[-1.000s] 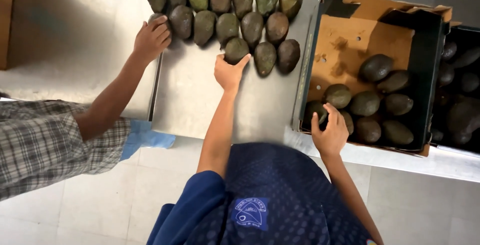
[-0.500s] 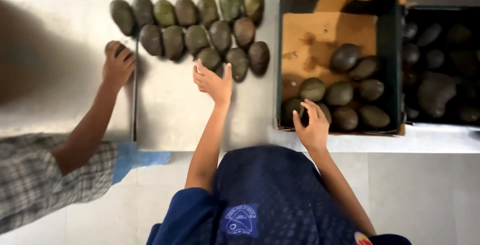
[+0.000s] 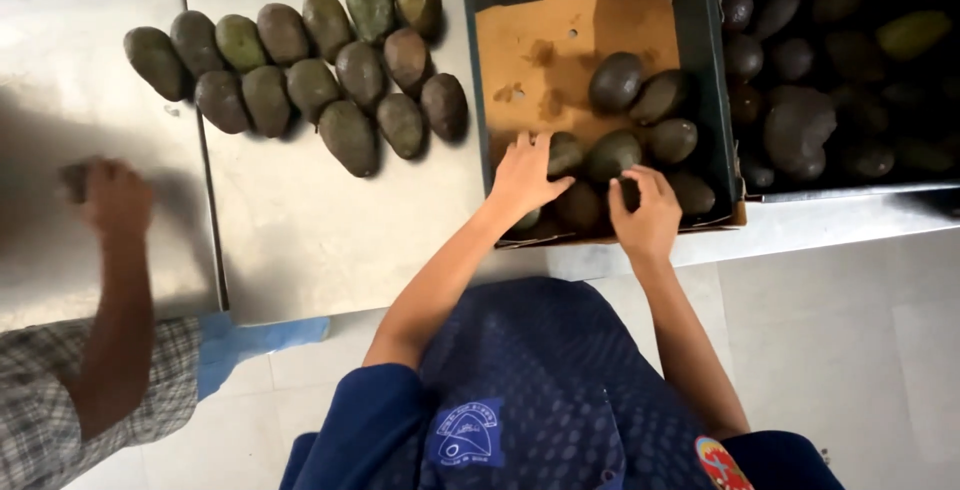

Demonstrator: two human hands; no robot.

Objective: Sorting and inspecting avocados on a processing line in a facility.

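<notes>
My left hand [image 3: 525,178] lies with its fingers spread inside a cardboard box [image 3: 565,35], fingertips on a dark green avocado [image 3: 566,153]. My right hand [image 3: 648,212] is in the same box at its near edge, curled around another avocado [image 3: 628,193] that is mostly hidden by the fingers. Several more avocados [image 3: 640,100] sit in the box's near right corner. On the metal table [image 3: 330,230] to the left, several avocados [image 3: 335,75] lie in two rows.
A co-worker's hand [image 3: 115,200], blurred, rests on the table at far left, with a plaid sleeve [image 3: 60,400] below it. A dark crate [image 3: 830,100] full of avocados stands right of the box. A blue cloth [image 3: 250,345] hangs at the table's near edge.
My left hand has left the avocado rows on the table and moved right into the cardboard box. The co-worker's hand has pulled back from the rows toward the near left.
</notes>
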